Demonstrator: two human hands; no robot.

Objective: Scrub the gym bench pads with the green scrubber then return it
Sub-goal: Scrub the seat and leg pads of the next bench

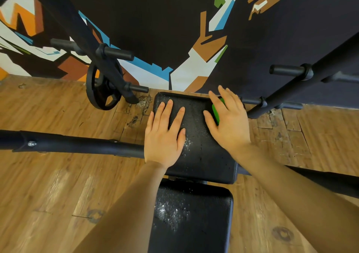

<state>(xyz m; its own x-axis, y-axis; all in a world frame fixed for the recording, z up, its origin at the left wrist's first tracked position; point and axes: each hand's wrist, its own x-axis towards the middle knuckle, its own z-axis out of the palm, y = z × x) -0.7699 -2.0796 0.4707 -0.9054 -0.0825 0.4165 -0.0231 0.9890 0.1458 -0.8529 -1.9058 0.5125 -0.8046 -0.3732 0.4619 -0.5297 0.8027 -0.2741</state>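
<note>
Two black bench pads lie in line below me. The far pad [204, 151] carries both my hands. My left hand [165, 134] lies flat on its left half with straight fingers. My right hand [229, 120] presses the green scrubber [216, 111] onto the pad's far right corner; straight fingers cover most of the scrubber. White powdery specks dot the far pad beside my left thumb. The near pad [206, 223] has a larger white speckled patch on its left side.
A black frame tube [77, 145] runs left from the bench. A weight plate [103, 89] leans on the left upright, with pegs [118, 53] sticking out. The right upright [303, 85] also has pegs. A painted wall stands behind; worn wooden floor surrounds the bench.
</note>
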